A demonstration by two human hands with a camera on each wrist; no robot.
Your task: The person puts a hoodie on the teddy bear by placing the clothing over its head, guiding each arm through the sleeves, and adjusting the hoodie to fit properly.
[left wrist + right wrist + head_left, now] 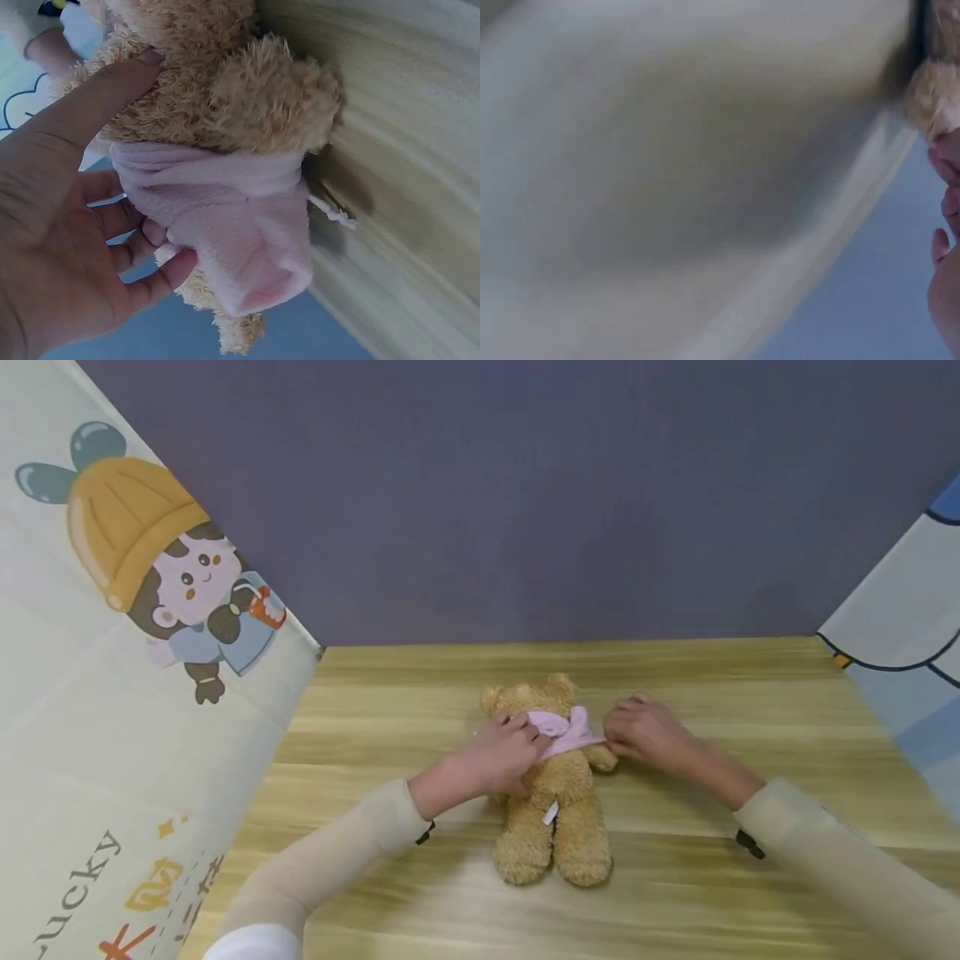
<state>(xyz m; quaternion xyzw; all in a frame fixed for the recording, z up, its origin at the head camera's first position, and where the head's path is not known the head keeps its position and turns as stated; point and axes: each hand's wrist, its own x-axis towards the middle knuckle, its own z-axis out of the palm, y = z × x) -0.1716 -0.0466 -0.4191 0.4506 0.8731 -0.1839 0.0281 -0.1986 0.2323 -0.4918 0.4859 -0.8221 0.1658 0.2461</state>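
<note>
A tan plush teddy bear lies on its back, legs toward me, with a pink fleece garment bunched round its upper chest. My left hand holds the bear's side; in the left wrist view its thumb lies on the belly fur and its bent fingers touch the pink fabric. A white cord hangs from the garment there. At the bear's other arm, my right hand pinches the garment's stretched edge. The right wrist view catches only part of that hand, beside the bear's fur.
The wood-grain table spreads round the bear. A dark blue-grey panel rises behind it. Printed sheets stand on both sides, the left one with a cartoon figure. A white tag sits between the bear's legs.
</note>
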